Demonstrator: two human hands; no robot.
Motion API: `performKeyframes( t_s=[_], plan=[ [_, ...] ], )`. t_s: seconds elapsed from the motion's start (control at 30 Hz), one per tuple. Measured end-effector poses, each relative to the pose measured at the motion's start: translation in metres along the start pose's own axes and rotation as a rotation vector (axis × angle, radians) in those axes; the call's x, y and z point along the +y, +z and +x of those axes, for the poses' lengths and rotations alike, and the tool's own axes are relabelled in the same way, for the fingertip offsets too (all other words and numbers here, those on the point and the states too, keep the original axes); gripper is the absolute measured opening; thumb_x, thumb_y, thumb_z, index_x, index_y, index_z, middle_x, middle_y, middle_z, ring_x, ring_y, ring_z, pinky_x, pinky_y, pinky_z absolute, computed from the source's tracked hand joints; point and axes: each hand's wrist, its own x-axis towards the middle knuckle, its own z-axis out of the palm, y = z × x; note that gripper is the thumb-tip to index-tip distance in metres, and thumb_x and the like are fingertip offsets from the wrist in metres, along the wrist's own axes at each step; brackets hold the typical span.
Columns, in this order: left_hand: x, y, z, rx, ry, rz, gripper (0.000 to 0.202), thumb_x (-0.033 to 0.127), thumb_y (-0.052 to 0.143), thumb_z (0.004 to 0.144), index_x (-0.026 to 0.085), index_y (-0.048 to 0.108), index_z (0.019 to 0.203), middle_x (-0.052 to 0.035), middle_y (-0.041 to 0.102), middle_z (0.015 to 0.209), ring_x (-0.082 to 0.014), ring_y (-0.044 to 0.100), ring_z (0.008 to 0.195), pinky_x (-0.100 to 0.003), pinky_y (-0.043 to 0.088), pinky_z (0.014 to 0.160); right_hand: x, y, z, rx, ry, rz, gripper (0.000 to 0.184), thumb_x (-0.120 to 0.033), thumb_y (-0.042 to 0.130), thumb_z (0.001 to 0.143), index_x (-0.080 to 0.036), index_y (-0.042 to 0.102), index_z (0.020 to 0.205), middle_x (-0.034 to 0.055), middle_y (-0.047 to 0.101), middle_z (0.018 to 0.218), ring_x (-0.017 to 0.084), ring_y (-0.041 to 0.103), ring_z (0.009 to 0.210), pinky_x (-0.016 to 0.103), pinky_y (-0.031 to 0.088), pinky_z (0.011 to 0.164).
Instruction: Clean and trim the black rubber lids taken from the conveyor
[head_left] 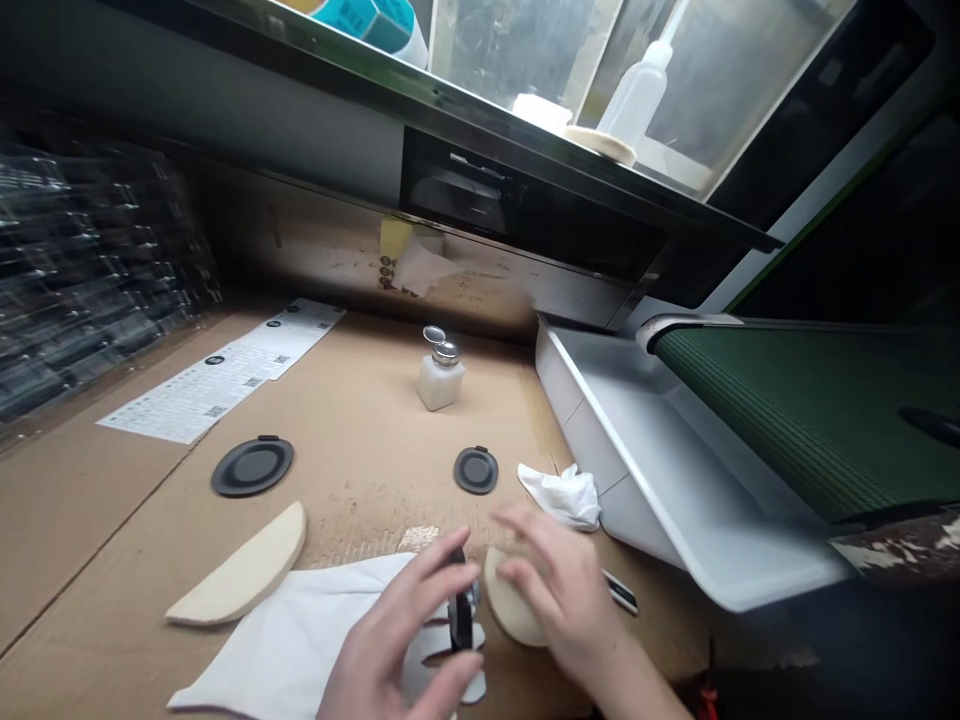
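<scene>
My left hand [409, 635] grips a small black part [460, 605], seen edge-on between thumb and fingers, with a shiny bit on its right side. My right hand [555, 585], slightly blurred, is just to the right with fingers apart and nothing visible in them. Behind its fingertips lies a cream round pad [506, 600]; whether they touch it I cannot tell. Under my left hand is a white cloth glove [300, 630]. A cream half-round pad [244, 570] rests at the glove's upper left. Two dark round lids lie farther back, a larger one [253, 466] and a smaller one [475, 469].
A pump bottle [441, 375] with its cap flipped up stands at the back. Right of it are a crumpled white cloth [566, 495], a grey tray [600, 425] and a green conveyor belt [787, 410]. Label sheets [225, 375] and stacked clear plastic trays [90, 270] are left.
</scene>
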Motion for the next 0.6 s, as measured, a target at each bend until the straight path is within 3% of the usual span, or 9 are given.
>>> performKeyframes(
  t_s=[0.07,0.1,0.2,0.3,0.47,0.6],
  plan=[
    [0.000,-0.001,0.008,0.011,-0.265,-0.226,0.028,0.034,0.064,0.073,0.029,0.070,0.099,-0.0070,0.061,0.123,-0.0320,0.044,0.122,-0.045,0.029,0.105,0.021,-0.009,0.018,0.108,-0.027,-0.489,0.023,-0.030,0.045,0.089,-0.021,0.061,0.104,0.0087,0.062,0.106,0.022,0.054,0.101,0.037,0.040,0.087],
    [-0.001,-0.002,0.011,0.009,-0.380,-0.369,0.029,0.035,0.060,0.076,0.027,0.069,0.102,-0.0072,0.061,0.123,-0.0315,0.046,0.121,-0.045,0.029,0.104,0.031,-0.011,0.026,0.124,-0.015,-0.613,0.019,-0.023,0.046,0.088,-0.021,0.063,0.097,0.0081,0.064,0.101,0.022,0.054,0.098,0.037,0.038,0.086],
    [-0.009,-0.004,0.019,0.005,-0.571,-0.722,0.033,0.034,0.049,0.084,0.020,0.066,0.108,-0.0103,0.063,0.120,-0.0311,0.055,0.111,-0.046,0.033,0.100,0.056,-0.014,0.043,0.106,0.024,-0.709,0.018,-0.017,0.050,0.085,-0.021,0.063,0.074,0.0043,0.064,0.079,0.019,0.055,0.081,0.032,0.038,0.073],
    [-0.016,-0.008,0.020,0.020,-0.611,-0.836,0.035,0.034,0.047,0.085,0.015,0.064,0.110,-0.0150,0.065,0.113,-0.0334,0.057,0.107,-0.047,0.039,0.092,0.063,-0.015,0.047,0.123,0.036,-0.716,0.021,-0.021,0.051,0.086,-0.021,0.061,0.068,0.0015,0.060,0.070,0.015,0.054,0.071,0.025,0.035,0.059],
    [-0.018,-0.010,0.018,0.021,-0.637,-0.865,0.037,0.035,0.047,0.085,0.012,0.065,0.106,-0.0178,0.068,0.106,-0.0349,0.060,0.100,-0.045,0.046,0.081,0.024,-0.018,0.037,0.202,-0.024,-0.534,0.018,-0.024,0.047,0.089,-0.021,0.062,0.080,0.0004,0.059,0.079,0.010,0.055,0.073,0.020,0.041,0.065],
    [-0.016,-0.009,0.018,0.054,-0.646,-0.860,0.031,0.032,0.049,0.085,0.014,0.067,0.103,-0.0127,0.068,0.103,-0.0287,0.061,0.092,-0.042,0.049,0.078,-0.021,0.002,0.031,0.069,-0.201,-0.205,0.012,-0.020,0.052,0.086,-0.021,0.063,0.082,-0.0008,0.058,0.077,0.009,0.055,0.069,0.018,0.043,0.064]
  ],
)
